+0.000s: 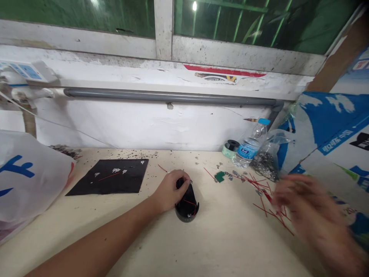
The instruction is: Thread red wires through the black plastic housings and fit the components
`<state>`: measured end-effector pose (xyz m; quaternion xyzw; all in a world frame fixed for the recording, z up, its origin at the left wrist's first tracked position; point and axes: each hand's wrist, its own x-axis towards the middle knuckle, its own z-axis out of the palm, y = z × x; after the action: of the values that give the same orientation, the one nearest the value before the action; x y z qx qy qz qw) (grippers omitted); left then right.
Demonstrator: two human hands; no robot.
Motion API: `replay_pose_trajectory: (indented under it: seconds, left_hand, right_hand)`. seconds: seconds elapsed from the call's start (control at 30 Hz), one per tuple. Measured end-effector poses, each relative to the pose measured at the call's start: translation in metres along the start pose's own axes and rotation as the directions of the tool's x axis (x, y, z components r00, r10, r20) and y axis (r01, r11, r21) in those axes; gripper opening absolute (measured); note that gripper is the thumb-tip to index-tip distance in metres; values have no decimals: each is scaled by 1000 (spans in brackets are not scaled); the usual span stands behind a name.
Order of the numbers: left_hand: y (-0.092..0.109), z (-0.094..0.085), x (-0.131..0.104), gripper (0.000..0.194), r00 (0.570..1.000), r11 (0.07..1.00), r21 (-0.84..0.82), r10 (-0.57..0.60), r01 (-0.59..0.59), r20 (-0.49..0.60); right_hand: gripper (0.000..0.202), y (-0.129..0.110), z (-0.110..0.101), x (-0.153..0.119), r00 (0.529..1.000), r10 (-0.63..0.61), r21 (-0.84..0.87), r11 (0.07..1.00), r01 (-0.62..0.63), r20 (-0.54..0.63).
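My left hand point(174, 188) is closed on the upper end of a black plastic housing point(186, 215) on the table. A red wire point(190, 202) and a small metal piece lie inside the housing's open hollow. Off to the right, my right hand point(296, 204) is smeared by motion, and its fingers cannot be made out. It is over or beside a loose heap of short red wires point(266, 209). Small metal terminals point(258, 192) are scattered among those wires, with a green piece point(219, 177) to their left.
A black mat point(115, 184) with metal bits and one red wire lies at the left, near a white plastic bag point(31, 184). At the back right stand a water bottle point(248, 150), a tape roll point(229, 151) and a clear bag of metal parts point(263, 163).
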<state>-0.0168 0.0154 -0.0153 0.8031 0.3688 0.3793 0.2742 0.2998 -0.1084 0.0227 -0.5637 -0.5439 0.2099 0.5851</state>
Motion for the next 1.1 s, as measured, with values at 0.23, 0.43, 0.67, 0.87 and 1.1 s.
replay_pose_trajectory:
  seconds: [0.23,0.43,0.67,0.87,1.1]
  left_hand:
    - [1,-1,-1,15,1000,1000,-23,2,-2,1]
    - [-2,1,-2,18,998,998,-65,-28,25,-48]
    - [-4,2,0,17,999,997,-72,3,-6,-50]
    - [-3,1,-1,16,998,999,-40,21,-23,-62]
    - [-1,0,-2,17,998,999,-36,31,-33,-57]
  right_hand:
    - [22,9,106,30,827,-43,-102,987,120,560]
    - [17,21,165,42,829,-261,-64,940,334,494]
    - [13,25,169,32,815,-380,2,907,421,437]
    - [12,22,166,31,791,-393,-38,886,462,468]
    - [13,22,165,31,753,-410,-56,860,507,514]
